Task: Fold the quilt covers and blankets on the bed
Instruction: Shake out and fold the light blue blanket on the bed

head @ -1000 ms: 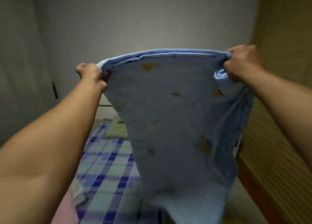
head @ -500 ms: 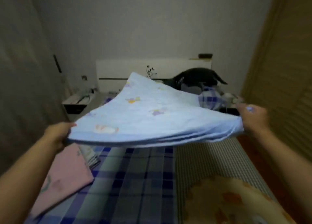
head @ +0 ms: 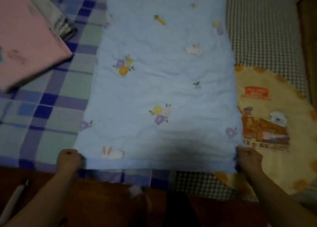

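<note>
A folded pink cover (head: 29,36) lay at the left of the bed (head: 51,96). Beside it the person's left hand (head: 69,160) was fisted on the near left corner of the light blue quilt (head: 161,83), its grip closed on the cloth. The quilt lay spread flat across the plaid sheet, several layers thick, soft and limp, apparently light, best taken by its corners. The right hand (head: 248,160) pinched the near right corner, grip likewise clamped, next to a yellow cartoon blanket (head: 267,117) at the bed's right.
</note>
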A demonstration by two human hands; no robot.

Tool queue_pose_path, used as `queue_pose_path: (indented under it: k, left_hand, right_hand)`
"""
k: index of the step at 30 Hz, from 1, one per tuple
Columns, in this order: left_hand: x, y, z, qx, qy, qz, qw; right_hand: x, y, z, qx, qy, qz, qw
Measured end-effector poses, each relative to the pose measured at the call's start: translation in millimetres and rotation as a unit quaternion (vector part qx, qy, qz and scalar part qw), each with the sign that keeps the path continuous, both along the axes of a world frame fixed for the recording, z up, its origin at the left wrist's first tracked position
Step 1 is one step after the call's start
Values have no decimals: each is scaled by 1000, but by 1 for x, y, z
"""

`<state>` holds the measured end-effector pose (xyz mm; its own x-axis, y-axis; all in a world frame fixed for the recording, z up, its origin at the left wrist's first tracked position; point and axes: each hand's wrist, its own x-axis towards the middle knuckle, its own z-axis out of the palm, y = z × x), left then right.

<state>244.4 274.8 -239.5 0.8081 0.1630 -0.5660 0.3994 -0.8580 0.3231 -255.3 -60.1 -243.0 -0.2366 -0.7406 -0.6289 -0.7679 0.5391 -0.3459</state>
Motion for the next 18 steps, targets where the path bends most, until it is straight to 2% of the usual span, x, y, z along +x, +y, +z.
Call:
queue_pose_path:
  k: [2, 3, 4, 5, 7, 9, 10, 12, 14, 16, 18]
  left_hand:
    - [-13, 4, -21, -52, -15, 88, 995]
    - [-18, 6, -28, -83, 0, 131, 988]
    - [-21, 8, -35, -120, 29, 164, 979]
    - [-24, 9, -38, -151, 70, 199, 966]
    - [-22, 11, -37, -195, 149, 263, 933]
    - [-18, 12, -20, -231, 166, 260, 923]
    - [-17, 13, -10, -240, 129, 236, 933]
    - [-13, 21, 6, -250, 7, 209, 945]
    - [-17, 28, 17, -280, -47, 244, 927]
    - [-30, 31, 13, -361, 35, 325, 873]
    - [-48, 20, 12, -429, 133, 353, 821]
  right_hand:
    - [3, 22, -4, -2, -20, -153, 988]
    - [14, 28, 5, -18, -51, -248, 967]
    - [21, 32, 10, -2, -99, -350, 931]
    - [24, 36, 12, 43, -164, -444, 880]
    - [34, 44, 23, 112, -261, -532, 798]
    - [34, 51, 29, 143, -313, -539, 769]
    - [35, 54, 33, 134, -330, -533, 768]
    - [31, 63, 37, 51, -371, -490, 787]
    - [34, 85, 41, -3, -400, -474, 784]
    - [38, 111, 38, 27, -449, -509, 733]
    - [45, 123, 31, 61, -496, -527, 688]
